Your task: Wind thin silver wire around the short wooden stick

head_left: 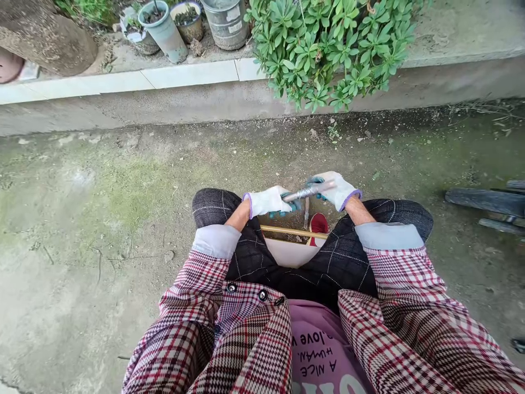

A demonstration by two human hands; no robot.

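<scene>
rod (307,192) (metal) | held by l hand (268,201) & r hand (337,190)

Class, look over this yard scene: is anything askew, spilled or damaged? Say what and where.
The pale green pot on the ledge tilts, its top leaning left, while the brown pot beside it stands straighter; lens distortion may add to this. The metal rod held between left hand and right hand looks sound.
</scene>
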